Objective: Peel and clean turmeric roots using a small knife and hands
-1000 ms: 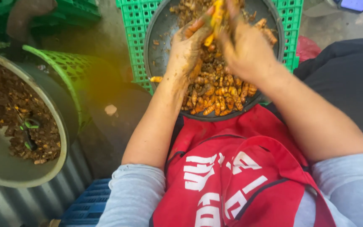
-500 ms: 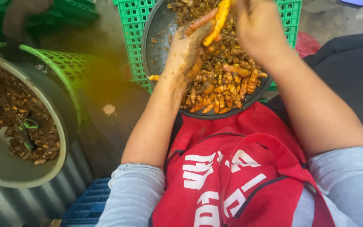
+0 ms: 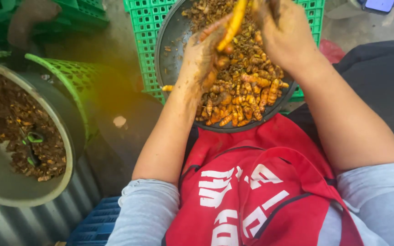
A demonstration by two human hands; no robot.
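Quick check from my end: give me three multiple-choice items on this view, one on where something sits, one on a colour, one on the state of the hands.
1. Where does the round metal pan of orange roots rest?
A. On a green plastic crate
B. On the blue crate
C. Inside the big basin

2. What colour is the apron on the person's lap?
A. Yellow
B. Red
C. Black

3. What is the state of the hands?
A. Both lie empty on the lap
B. One rests on the basin's rim
C. Both are raised over the pan, and the left hand grips a long orange root

Answers:
1 A: the green crate shows under the pan's edges.
2 B: the apron is red with white markings.
3 C: the left hand and right hand are both above the pan, the root sticking up between them.
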